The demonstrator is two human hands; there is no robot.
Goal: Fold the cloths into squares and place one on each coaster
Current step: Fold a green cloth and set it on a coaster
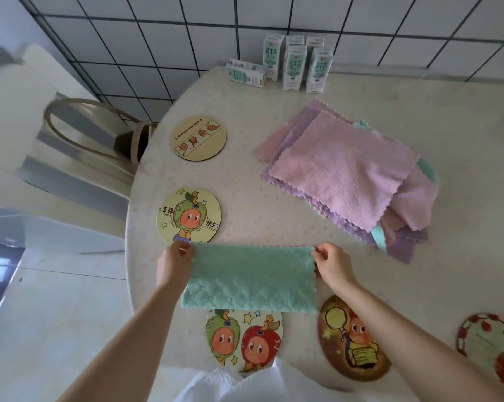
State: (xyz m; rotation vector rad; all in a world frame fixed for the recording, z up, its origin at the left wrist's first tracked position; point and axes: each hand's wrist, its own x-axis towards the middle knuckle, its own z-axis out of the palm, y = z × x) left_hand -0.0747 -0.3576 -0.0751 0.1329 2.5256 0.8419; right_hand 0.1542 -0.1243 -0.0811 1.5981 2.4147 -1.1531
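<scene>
Stretching left to right, the green cloth (250, 281) has its far corners pinched in the grip of the left hand (175, 264) and the right hand (333, 266), each equally near its end. Its near edge overlaps a coaster (245, 342) on the pale desk (245, 175); spare cloths (346, 175) lie far right, below a tiled wall (158, 39).

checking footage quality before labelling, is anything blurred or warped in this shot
Head view: the green cloth, left hand and right hand are sharp; the chair at the left edge and the coaster at the right edge are smeared; the wall tile lines splay from the wide lens; light is soft and even, with no glare.
</scene>
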